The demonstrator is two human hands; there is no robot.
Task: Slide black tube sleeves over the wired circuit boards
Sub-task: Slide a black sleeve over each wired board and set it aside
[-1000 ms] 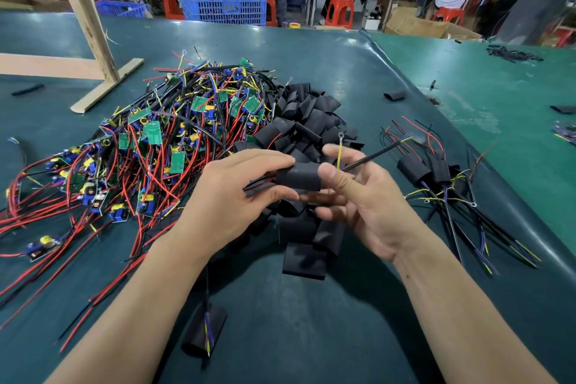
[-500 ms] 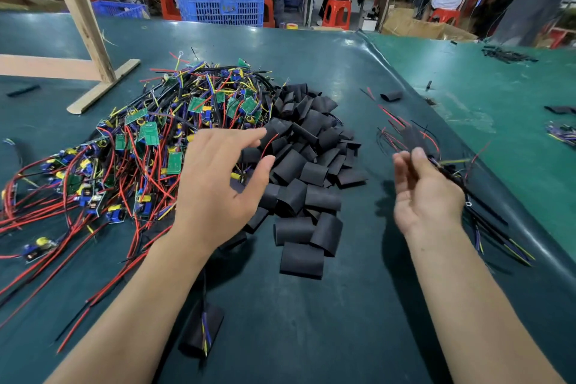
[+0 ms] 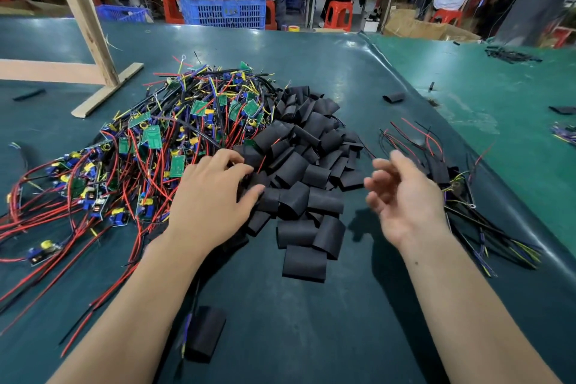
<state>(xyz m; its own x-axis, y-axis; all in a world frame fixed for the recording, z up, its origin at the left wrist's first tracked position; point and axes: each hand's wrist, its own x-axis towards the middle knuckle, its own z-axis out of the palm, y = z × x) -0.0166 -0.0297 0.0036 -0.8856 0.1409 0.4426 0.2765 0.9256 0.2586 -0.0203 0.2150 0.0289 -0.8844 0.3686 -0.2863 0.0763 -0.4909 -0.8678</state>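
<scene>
A small group of sleeved boards (image 3: 442, 171) is seen at right; a large tangle of bare green wired circuit boards (image 3: 156, 146) remains left. Flat black tube sleeves (image 3: 299, 171) are touched by the spread left hand (image 3: 212, 196); the right hand (image 3: 402, 196) is held loosely curled, empty.

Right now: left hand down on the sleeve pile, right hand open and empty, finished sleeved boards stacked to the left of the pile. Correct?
Not quite. In the head view the finished sleeved boards lie to the right of the sleeve pile, beyond the right hand. The rest holds: left hand on the pile, right hand open and empty.
</scene>
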